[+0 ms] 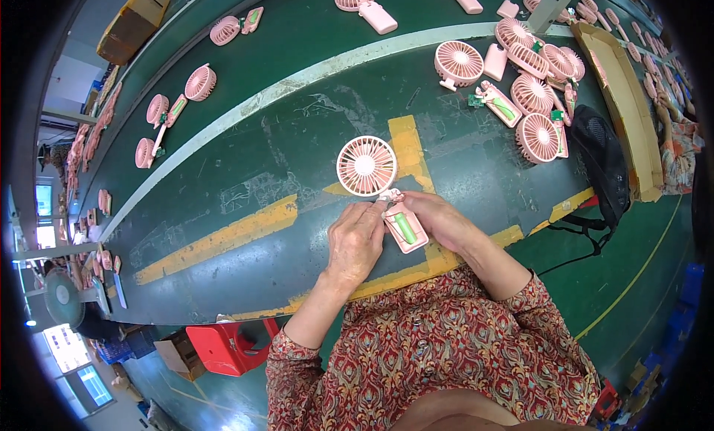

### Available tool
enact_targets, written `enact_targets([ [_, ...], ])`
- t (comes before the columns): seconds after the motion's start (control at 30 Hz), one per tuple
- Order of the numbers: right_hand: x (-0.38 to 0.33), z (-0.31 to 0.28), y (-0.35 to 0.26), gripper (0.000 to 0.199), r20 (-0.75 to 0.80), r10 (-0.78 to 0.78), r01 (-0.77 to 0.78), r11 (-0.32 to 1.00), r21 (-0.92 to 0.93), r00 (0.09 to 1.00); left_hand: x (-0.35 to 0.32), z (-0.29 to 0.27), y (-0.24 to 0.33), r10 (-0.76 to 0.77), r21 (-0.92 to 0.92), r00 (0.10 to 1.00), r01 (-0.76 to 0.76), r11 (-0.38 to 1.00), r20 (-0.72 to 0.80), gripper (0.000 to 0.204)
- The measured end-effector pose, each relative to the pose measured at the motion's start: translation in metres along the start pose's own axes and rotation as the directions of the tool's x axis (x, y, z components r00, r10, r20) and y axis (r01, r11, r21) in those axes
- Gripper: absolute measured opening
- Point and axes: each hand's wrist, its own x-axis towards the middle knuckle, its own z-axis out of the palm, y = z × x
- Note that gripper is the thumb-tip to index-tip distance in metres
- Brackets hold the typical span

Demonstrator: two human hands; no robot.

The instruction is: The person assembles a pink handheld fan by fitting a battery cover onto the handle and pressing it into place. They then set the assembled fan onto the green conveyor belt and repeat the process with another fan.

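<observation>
Green surfacing covers the workbench [245, 148], extending beyond and to either side of both hands. Further pink fans [534, 95] lie grouped ahead and to the right of the right hand. The fan being worked on [366, 165] has its head just beyond the fingertips. Left hand [355, 241] and right hand [440, 221] grip its neck and handle casing [414, 246]. Between them, a green cell [404, 228] is exposed. Judged status: head joined, cell seated, casing uncovered. No brand, label or writing is legible.
</observation>
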Motion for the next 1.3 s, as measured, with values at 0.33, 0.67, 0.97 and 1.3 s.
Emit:
enact_targets([
  [0.33,0.009,-0.003,-0.001,0.043,-0.075,0.071,-0.064,0.994,0.092,0.995,0.003,0.001,-0.001,0.037,0.03,0.999,-0.037,0.999,0.016,0.024],
  [0.67,0.014,-0.004,-0.001,0.037,-0.097,0.103,-0.091,0.988,0.121,0.99,0.003,0.0,0.001,0.048,0.038,0.999,-0.049,0.998,0.023,0.025],
  [0.97,0.015,-0.004,-0.008,0.028,-0.072,0.147,-0.14,0.986,0.086,0.987,0.004,0.0,0.002,0.08,0.06,0.996,-0.081,0.995,0.026,0.027],
  [1.3,0.006,0.0,-0.008,0.026,-0.056,0.072,-0.074,0.996,-0.043,0.996,0.005,0.0,0.001,0.085,0.083,0.995,-0.089,0.993,0.049,0.029],
])
